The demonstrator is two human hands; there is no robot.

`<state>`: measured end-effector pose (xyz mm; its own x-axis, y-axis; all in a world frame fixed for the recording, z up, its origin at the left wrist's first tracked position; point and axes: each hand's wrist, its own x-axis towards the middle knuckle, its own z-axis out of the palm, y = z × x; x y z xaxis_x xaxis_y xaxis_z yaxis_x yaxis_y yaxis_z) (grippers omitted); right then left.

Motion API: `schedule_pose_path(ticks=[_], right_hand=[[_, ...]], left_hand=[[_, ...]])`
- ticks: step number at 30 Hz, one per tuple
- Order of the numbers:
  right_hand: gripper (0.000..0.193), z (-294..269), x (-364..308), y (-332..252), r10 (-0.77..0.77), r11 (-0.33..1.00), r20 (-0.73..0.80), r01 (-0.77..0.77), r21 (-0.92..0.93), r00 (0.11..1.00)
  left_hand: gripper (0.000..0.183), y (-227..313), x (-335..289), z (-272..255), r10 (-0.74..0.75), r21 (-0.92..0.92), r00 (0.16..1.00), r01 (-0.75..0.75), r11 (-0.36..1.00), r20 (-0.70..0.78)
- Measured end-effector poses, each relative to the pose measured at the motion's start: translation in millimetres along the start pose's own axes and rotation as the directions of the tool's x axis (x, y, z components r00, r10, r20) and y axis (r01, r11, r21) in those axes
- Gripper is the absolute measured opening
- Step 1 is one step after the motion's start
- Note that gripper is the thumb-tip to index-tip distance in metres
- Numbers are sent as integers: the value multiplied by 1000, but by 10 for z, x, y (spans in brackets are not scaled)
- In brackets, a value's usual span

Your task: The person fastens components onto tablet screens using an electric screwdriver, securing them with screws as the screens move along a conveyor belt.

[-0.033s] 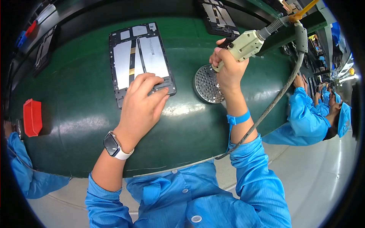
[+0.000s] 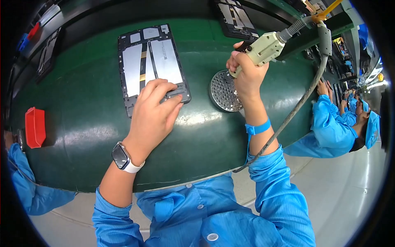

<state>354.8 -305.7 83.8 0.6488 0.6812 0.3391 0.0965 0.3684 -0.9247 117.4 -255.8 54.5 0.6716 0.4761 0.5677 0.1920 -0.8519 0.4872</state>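
Observation:
An opened tablet [image 2: 169, 57], with silver battery panels and a black frame, lies on the green workbench [image 2: 197, 144]. My left hand [image 2: 154, 107] rests over its near edge, fingers spread on the dark lower strip and the thumb apart. To the right, my right hand [image 2: 249, 74] is wrapped around a cream electric screwdriver [image 2: 265, 48]. This tool slants down toward a round metal screw tray [image 2: 222, 88] full of small holes, with several tiny screws at its near right side. My hand hides the screwdriver's tip.
A red plastic bin [image 2: 35, 127] sits at left. Another opened tablet [image 2: 236, 18] lies at the far edge, and one more [image 2: 48, 53] at far left. A thick grey cable [image 2: 302, 101] hangs across my right forearm. Co-workers in blue sit at both sides, one person [image 2: 333, 123] at right.

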Motion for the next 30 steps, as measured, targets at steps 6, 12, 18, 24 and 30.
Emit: schedule_pose_path(ticks=[6,12,18,24,30], right_hand=[[16,48,-32,-63,-103,994,-49,104,19,993],[26,582,-345,-333,-63,992,139,47,115,988],[24,929,-559,-227,69,983,208,-102,151,976],[23,988,-598,-175,119,977,234,-156,146,965],[21,961,-610,-112,137,947,245,-200,253,960]], left_hand=[[16,-110,88,-210,29,-48,996,-33,998,-80],[10,-375,19,-304,-173,-91,966,158,983,-192],[9,-414,-7,-255,-200,-122,970,184,975,-137],[11,-365,-2,-270,-187,-105,968,171,980,-168],[11,-307,16,-268,-157,-126,971,136,983,-178]])
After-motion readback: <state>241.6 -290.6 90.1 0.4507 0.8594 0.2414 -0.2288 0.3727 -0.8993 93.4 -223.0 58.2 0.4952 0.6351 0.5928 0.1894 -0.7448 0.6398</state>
